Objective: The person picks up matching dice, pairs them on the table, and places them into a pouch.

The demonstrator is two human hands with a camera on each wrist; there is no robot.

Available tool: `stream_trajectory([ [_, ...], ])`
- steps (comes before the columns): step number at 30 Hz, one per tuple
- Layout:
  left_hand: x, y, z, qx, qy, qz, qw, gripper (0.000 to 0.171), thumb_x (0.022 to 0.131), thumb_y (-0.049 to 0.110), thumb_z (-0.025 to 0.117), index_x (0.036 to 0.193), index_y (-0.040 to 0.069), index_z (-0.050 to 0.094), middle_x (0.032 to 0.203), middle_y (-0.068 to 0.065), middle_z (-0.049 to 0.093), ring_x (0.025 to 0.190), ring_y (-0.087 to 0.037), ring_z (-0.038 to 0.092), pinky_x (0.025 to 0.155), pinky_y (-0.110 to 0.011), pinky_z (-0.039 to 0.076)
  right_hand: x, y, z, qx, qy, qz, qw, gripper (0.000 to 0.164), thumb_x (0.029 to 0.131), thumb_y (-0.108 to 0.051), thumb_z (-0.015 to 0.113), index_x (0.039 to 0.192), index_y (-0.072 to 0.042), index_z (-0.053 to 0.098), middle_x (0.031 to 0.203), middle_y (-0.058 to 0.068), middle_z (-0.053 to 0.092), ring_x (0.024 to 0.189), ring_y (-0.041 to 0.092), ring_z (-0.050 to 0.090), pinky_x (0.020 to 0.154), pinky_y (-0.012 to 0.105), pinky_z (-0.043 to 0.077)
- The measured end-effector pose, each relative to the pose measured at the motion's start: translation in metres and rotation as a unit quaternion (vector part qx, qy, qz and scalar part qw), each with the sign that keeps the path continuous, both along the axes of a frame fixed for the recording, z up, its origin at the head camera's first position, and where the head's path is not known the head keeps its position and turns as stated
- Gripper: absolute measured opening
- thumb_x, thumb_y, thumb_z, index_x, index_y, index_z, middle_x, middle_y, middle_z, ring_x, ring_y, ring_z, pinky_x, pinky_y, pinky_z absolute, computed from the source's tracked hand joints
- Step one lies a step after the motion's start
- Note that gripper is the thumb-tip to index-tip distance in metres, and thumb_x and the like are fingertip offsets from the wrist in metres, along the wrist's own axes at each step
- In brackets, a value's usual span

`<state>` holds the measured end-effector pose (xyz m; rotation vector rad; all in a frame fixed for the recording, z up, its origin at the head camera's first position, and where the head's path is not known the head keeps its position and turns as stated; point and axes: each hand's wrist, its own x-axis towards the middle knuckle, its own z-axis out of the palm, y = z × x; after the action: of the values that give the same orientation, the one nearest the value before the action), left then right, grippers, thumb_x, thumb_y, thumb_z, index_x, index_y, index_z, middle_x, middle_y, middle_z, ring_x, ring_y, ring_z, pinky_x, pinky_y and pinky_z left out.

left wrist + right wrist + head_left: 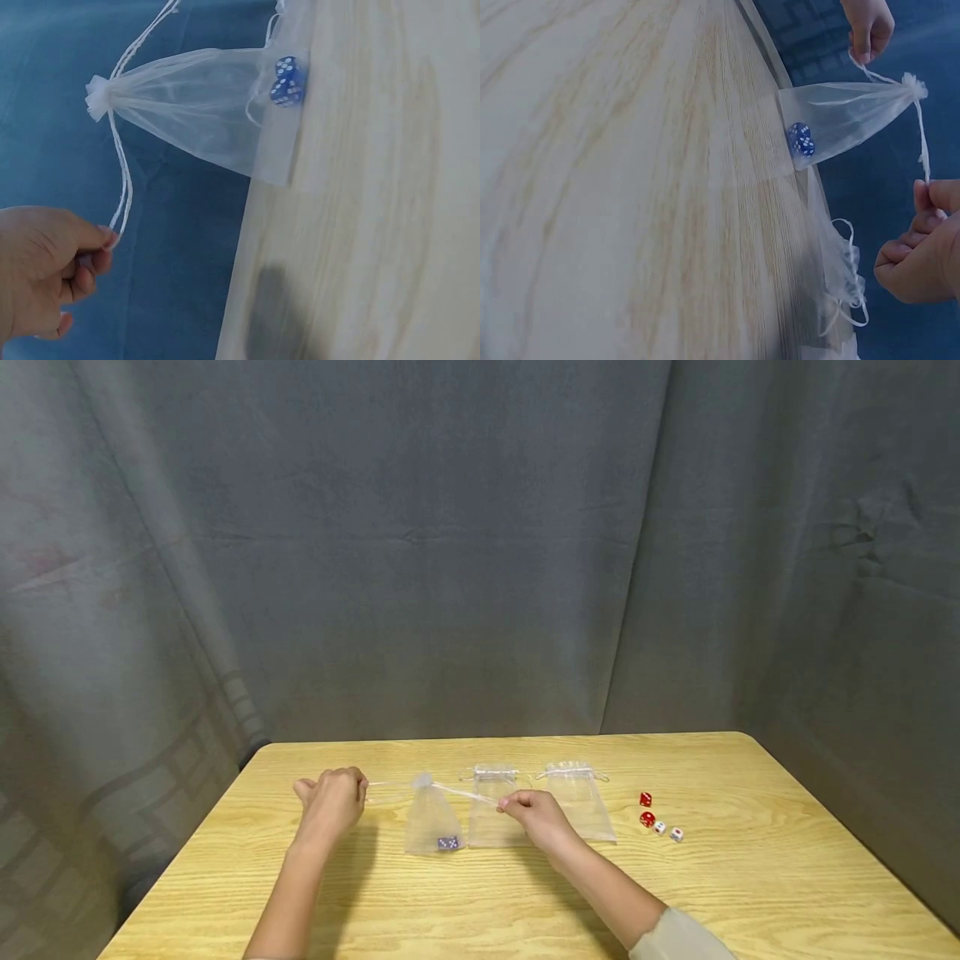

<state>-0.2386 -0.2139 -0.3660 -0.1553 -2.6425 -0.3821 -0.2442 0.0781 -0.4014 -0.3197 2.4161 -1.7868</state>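
Observation:
A sheer white drawstring pouch (431, 820) stands upright, its neck gathered tight, with blue dice (286, 82) in its bottom corner. My left hand (334, 802) pinches one looped end of the pouch's white drawstring (120, 161) between thumb and forefinger, out to the left. On the other side, my right hand (537, 815) pinches the opposite end of the cord (922, 142). Both cord ends stretch away from the gathered neck (913, 88). In the left wrist view the left hand's remaining fingers are curled.
Two more sheer drawstring pouches lie flat to the right, a middle pouch (491, 818) and a right pouch (577, 802). Farther right are red dice (647, 818) and white dice (677, 835). The wooden table (750, 893) ends at a grey curtain (420, 568).

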Motion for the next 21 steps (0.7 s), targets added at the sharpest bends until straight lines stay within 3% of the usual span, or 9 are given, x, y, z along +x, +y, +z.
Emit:
stream_trajectory([
  [9, -0.004, 0.011, -0.008, 0.004, 0.056, -0.022, 0.9982, 0.008, 0.082, 0.004, 0.067, 0.074, 0.004, 0.068, 0.069, -0.004, 0.064, 0.062, -0.02, 0.05, 0.065, -0.045, 0.02, -0.005, -0.005, -0.003, -0.002, 0.006, -0.017, 1.0, 0.029, 0.093, -0.025, 0.055, 0.094, 0.003, 0.065, 0.109, 0.01, 0.061, 0.113, 0.037, 0.047, 0.092, 0.06, 0.03],
  [21, -0.005, 0.017, -0.014, 0.013, 0.049, -0.024, 0.9984, 0.005, 0.082, 0.005, 0.068, 0.077, 0.004, 0.068, 0.071, -0.004, 0.065, 0.064, -0.019, 0.05, 0.067, -0.045, 0.02, -0.008, -0.01, -0.007, 0.001, 0.013, -0.007, 1.0, 0.027, 0.092, -0.022, 0.056, 0.093, 0.003, 0.066, 0.109, 0.011, 0.063, 0.112, 0.036, 0.049, 0.092, 0.057, 0.033],
])
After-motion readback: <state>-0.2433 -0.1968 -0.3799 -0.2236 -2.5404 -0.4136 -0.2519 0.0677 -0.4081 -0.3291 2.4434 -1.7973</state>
